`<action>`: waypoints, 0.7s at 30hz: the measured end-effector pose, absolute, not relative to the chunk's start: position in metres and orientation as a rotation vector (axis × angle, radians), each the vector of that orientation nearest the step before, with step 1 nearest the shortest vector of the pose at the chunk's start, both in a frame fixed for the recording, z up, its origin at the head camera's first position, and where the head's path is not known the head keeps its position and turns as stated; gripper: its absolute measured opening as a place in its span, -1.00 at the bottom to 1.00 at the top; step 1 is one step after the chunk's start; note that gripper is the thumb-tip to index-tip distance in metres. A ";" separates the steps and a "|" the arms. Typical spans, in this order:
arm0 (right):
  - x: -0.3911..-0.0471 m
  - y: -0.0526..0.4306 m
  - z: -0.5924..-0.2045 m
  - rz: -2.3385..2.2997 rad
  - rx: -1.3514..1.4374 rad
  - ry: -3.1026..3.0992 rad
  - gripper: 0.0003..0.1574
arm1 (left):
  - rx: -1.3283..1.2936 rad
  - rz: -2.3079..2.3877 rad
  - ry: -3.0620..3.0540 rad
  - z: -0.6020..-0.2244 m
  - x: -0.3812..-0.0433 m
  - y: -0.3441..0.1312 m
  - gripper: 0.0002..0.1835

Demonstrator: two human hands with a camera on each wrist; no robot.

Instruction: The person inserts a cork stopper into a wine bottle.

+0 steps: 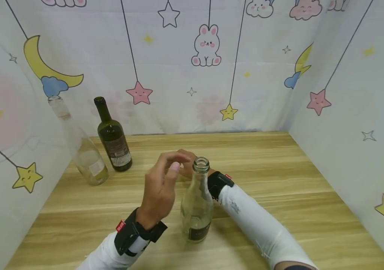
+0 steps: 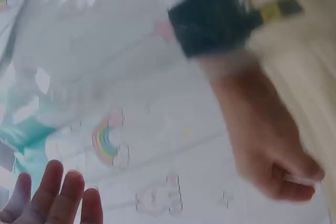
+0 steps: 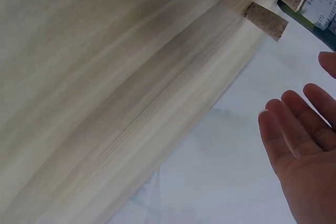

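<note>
A clear glass bottle (image 1: 196, 208) with a dark label stands upright and uncapped on the table. Just left of its neck is my left hand (image 1: 159, 191), raised with loosely bent fingers and holding nothing. My right hand (image 1: 188, 169) reaches across behind the bottle neck, partly hidden by it and by the left fingers. In the right wrist view the right palm faces the camera, bare, its fingers (image 3: 294, 129) nearly straight. Ahead of those fingers, two corks (image 3: 266, 21) stand on the table beside a dark green bottle (image 3: 317, 6). The left hand conceals the corks in the head view.
At the back left stand the dark green wine bottle (image 1: 114, 144) and a second clear bottle (image 1: 90, 161) with a stopper in its neck. Printed cloth walls (image 1: 178, 75) enclose the wooden table (image 1: 262, 161) at the back and both sides.
</note>
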State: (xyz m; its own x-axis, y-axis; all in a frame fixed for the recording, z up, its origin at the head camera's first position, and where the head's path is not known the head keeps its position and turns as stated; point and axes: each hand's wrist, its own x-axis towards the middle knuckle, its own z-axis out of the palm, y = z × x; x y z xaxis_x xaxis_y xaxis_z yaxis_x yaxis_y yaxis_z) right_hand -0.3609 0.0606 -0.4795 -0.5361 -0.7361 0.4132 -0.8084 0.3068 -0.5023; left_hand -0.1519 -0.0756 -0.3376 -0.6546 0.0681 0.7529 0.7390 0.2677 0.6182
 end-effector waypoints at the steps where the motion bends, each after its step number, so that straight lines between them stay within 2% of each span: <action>1: -0.368 0.056 -0.485 1.018 1.453 -2.467 -0.61 | -0.684 -1.409 -1.943 -0.335 -0.154 -0.082 -0.72; 2: -0.374 0.051 -0.490 1.000 1.422 -2.520 -0.55 | -0.640 -1.390 -1.961 -0.333 -0.157 -0.088 -0.72; 4: -0.360 0.044 -0.474 0.791 1.375 -2.617 -0.51 | -0.557 -1.347 -1.989 -0.331 -0.163 -0.100 -0.72; 11: -0.349 0.033 -0.459 0.646 1.415 -2.697 -0.56 | -0.465 -1.242 -2.025 -0.326 -0.179 -0.122 -0.71; 21: -0.356 0.018 -0.463 0.675 1.454 -2.618 -0.66 | -0.388 -1.008 -2.178 -0.331 -0.190 -0.125 -0.71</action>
State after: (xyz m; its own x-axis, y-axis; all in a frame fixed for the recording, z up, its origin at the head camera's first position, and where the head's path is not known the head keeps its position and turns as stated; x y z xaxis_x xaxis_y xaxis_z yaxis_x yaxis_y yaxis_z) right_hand -0.3557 0.0183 -0.4631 -0.5496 -0.7910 0.2690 -0.8225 0.4557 -0.3404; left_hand -0.1897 -0.1252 -0.3305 -0.7131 -0.0193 0.7008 0.5217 0.6531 0.5489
